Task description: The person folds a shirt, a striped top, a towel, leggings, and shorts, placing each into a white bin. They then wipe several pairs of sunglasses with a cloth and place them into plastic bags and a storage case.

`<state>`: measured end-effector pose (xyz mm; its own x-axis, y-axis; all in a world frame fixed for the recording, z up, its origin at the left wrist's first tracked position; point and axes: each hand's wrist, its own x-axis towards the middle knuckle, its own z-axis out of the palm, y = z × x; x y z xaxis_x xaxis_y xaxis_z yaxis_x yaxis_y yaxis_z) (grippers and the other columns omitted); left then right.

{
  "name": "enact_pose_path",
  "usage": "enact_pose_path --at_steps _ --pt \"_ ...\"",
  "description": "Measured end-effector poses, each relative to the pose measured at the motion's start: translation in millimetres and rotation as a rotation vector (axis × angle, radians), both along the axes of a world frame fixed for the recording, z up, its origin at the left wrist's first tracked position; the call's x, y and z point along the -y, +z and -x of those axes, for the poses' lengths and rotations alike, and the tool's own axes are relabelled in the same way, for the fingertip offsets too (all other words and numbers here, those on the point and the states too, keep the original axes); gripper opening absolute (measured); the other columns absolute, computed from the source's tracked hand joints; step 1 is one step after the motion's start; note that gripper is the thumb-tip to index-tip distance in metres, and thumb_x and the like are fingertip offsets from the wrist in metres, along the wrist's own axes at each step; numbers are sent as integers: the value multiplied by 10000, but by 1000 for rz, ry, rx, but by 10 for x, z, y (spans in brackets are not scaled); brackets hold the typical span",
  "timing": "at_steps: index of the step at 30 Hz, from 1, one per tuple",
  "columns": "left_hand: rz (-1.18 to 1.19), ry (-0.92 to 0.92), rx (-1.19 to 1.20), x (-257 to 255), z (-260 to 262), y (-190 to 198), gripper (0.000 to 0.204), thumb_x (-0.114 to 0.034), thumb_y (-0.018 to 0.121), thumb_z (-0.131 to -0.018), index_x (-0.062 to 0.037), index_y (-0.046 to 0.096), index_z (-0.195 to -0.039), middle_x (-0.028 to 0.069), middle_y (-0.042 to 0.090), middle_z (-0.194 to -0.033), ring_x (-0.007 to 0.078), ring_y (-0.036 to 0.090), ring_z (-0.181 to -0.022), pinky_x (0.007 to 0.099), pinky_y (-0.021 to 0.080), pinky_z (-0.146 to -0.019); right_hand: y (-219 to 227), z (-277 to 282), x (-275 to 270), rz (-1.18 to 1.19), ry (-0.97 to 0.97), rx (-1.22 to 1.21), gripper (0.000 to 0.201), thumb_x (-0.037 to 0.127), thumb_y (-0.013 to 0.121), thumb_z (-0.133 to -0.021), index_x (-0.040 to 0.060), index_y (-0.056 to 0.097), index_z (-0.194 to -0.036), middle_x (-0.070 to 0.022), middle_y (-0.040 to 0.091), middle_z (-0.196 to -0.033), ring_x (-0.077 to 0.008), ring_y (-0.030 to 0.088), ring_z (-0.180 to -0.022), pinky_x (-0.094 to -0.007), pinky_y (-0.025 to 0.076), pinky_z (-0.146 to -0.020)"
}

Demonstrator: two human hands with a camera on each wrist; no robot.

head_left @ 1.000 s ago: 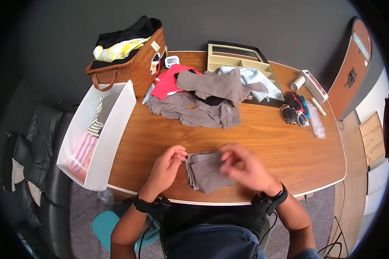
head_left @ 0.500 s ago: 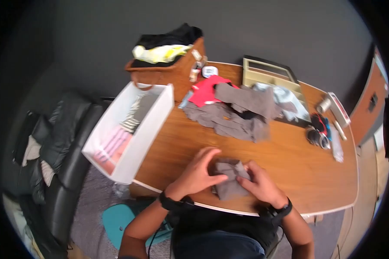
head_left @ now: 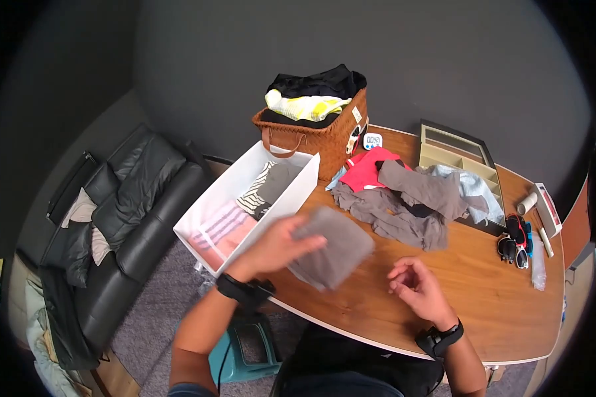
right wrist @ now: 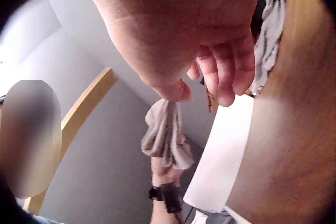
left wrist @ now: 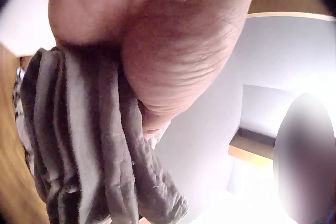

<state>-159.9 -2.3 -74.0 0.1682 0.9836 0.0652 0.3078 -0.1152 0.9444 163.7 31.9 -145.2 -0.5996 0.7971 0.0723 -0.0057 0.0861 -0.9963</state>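
My left hand (head_left: 276, 246) grips a folded grey garment (head_left: 338, 248) between thumb and fingers, lifted above the table beside the white fabric box (head_left: 297, 190). Its stacked layers hang down from the palm in the left wrist view, where the grey cloth (left wrist: 79, 129) fans out in several folds. To the right, my right hand (head_left: 422, 291) hovers over the table with loosely curled fingers and nothing in them. Inside the box lie a pink and purple striped garment (head_left: 226, 225), a black-and-white striped one (head_left: 255, 192) and a dark grey one (head_left: 279, 180).
Behind the box stands a brown woven basket (head_left: 338, 142) heaped with clothes. Crumpled grey clothes (head_left: 404, 218) and a red garment (head_left: 365, 171) lie mid-table. Toward the right are a divided tray (head_left: 444, 155), a timer (head_left: 373, 140) and sunglasses (head_left: 507, 248). A black sofa (head_left: 146, 225) is at left.
The folded grey garment was on the table by both hands; now my left hand has carried it up and left toward the box. My right hand has let go. The head view has turned left.
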Motion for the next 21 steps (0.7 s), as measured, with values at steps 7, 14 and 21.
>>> enact_pose_path --at_steps 7,14,21 --pt "-37 246 113 -549 1168 200 336 -148 631 -939 11 566 -1228 61 656 -1101 126 618 -990 300 509 -880 -580 -195 -315 302 -19 -82 259 -3 572 -910 27 488 -1153 -43 611 -900 -98 591 -721 -233 504 -635" --pt "70 261 151 -1126 1527 -82 370 -169 612 -956 23 538 -1263 84 645 -1141 147 618 -1004 292 499 -891 -650 -226 -349 293 22 -96 261 -13 553 -900 35 495 -1150 -47 612 -880 -96 585 -696 -231 495 -610" --pt "139 361 -607 -1368 1403 -338 566 -320 767 -784 12 552 -1189 153 635 -1019 215 612 -928 328 496 -824 -636 -217 -338 300 2 -78 238 -16 543 -905 42 507 -1133 -57 606 -865 -101 580 -687 -232 487 -609"
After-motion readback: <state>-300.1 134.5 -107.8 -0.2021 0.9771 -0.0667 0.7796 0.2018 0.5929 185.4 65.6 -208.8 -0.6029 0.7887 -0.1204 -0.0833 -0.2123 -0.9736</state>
